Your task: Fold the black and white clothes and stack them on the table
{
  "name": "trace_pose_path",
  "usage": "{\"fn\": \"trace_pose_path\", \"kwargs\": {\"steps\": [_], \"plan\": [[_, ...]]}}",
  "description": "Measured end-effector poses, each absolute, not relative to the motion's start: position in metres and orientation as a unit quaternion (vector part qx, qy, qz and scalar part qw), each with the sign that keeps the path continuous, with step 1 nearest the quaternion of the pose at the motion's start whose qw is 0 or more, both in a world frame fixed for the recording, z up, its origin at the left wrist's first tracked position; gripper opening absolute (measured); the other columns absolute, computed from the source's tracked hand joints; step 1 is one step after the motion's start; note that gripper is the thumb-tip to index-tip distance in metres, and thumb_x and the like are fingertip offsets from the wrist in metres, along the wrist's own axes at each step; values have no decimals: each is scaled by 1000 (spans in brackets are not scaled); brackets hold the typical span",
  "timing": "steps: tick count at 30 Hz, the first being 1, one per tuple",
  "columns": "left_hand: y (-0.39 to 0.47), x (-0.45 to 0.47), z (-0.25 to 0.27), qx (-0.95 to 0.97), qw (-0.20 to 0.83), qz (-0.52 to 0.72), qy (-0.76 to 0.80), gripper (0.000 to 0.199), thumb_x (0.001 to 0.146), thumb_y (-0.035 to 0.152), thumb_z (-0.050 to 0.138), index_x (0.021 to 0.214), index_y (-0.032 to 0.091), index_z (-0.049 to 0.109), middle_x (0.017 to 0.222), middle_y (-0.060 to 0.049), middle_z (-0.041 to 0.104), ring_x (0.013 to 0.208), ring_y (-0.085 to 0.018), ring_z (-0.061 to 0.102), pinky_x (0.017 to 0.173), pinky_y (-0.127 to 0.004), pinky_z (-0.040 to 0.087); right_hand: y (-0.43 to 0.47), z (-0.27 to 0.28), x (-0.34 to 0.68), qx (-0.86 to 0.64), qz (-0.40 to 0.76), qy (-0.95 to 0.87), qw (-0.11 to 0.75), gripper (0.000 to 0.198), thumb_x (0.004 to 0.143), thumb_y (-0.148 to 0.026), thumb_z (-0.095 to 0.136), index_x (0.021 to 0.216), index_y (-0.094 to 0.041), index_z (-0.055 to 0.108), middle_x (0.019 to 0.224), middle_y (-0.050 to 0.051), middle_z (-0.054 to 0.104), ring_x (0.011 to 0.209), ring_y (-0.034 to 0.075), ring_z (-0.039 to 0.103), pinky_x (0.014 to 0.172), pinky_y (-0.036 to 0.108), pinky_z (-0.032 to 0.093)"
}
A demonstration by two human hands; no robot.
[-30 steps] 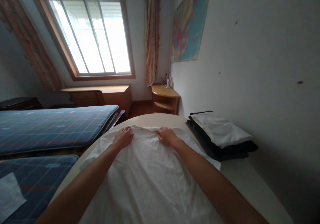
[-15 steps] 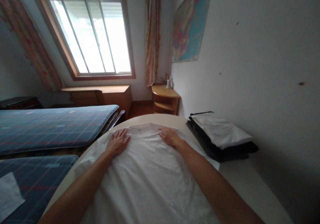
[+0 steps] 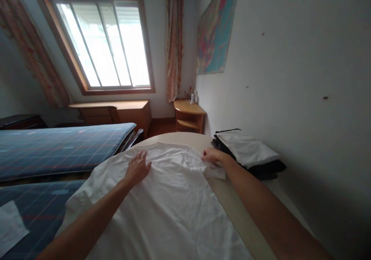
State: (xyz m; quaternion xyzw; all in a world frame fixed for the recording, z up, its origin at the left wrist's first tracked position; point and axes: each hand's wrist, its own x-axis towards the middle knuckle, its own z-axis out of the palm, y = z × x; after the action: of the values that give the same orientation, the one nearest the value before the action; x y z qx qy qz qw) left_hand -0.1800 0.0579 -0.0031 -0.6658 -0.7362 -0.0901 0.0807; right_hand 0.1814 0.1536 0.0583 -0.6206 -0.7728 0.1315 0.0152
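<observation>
A white T-shirt (image 3: 174, 198) lies spread over the rounded cream table (image 3: 185, 137), its collar toward the far edge. My left hand (image 3: 138, 168) rests flat on the shirt's upper left part, fingers apart. At the shirt's right shoulder, my right hand (image 3: 213, 156) is closed on the fabric, and the right sleeve hangs in folds beside it. Wrinkles run across the cloth between the two hands. Both forearms reach in from the bottom of the view.
A stack of folded dark and white clothes (image 3: 249, 147) sits on the table's right, by the wall. To the left are beds with blue plaid mattresses (image 3: 66, 147), one bearing a white sheet (image 3: 11, 227). A wooden corner shelf (image 3: 189, 107) and a desk (image 3: 130, 107) stand behind.
My right hand has moved right and closed on the shirt's shoulder. The shirt has shifted left, baring a strip of table on its right. My left hand still lies flat.
</observation>
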Motion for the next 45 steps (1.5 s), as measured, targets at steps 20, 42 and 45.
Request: {"fn": "trace_pose_path", "kwargs": {"steps": [20,42,45], "plan": [[13,-126,-18,-647,31,-59,-759,65,98,53,32,155,22,33,163,-10,25,148,-44,20,114,-64,19,120,29,173,-688,14,-723,62,49,95,-50,49,130,-17,58,134,17,59,125,34,53,96,44,44],[21,-134,-16,-642,9,-62,-764,68,96,56,33,156,23,32,164,-13,22,147,-48,18,110,-70,18,158,39,176,-727,26,-628,276,43,99,-21,30,137,-11,48,125,16,62,112,23,61,94,29,44],[31,-132,-16,-640,2,-71,-766,69,96,57,33,156,23,33,164,-13,23,147,-49,17,110,-71,17,158,35,174,-737,42,-615,278,52,99,-38,37,141,-8,42,122,20,63,111,27,62,92,33,46]]}}
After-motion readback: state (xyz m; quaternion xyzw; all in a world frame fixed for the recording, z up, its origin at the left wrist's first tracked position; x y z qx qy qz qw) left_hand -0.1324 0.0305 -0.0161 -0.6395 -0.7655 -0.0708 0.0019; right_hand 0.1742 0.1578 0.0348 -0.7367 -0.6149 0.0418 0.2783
